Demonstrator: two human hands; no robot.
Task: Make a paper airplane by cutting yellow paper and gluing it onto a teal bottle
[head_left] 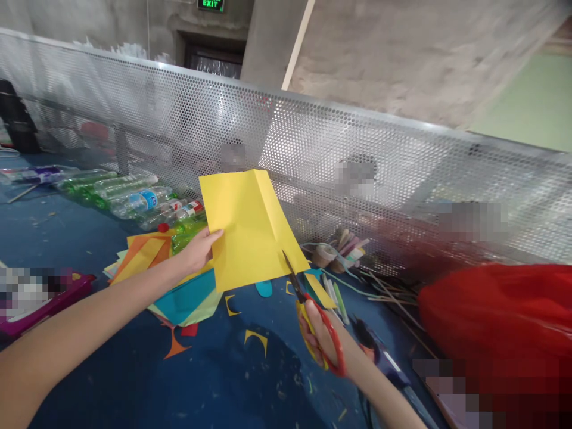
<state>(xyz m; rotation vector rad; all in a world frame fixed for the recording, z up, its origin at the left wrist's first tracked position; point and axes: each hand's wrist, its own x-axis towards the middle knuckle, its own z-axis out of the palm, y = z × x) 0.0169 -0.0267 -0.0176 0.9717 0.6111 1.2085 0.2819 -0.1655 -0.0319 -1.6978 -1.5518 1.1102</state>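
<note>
A sheet of yellow paper [243, 229], creased near its right side, is held up off the table by my left hand [199, 249], which pinches its left edge. My right hand [318, 333] grips scissors [298, 286] with red and yellow handles. Their blades reach the lower right part of the sheet; whether they cut into it I cannot tell. Below lie curved yellow scraps [257, 339] and an orange scrap [176, 344]. A pile of coloured paper [187, 298] rests under my left forearm.
Several plastic bottles [134, 199] lie in a row at the back left. A purple tray [49, 307] is on the left. A glue gun [386, 363] lies beside my right forearm, a red bag [496, 322] farther right. A perforated metal screen [286, 143] borders the blue table [134, 393].
</note>
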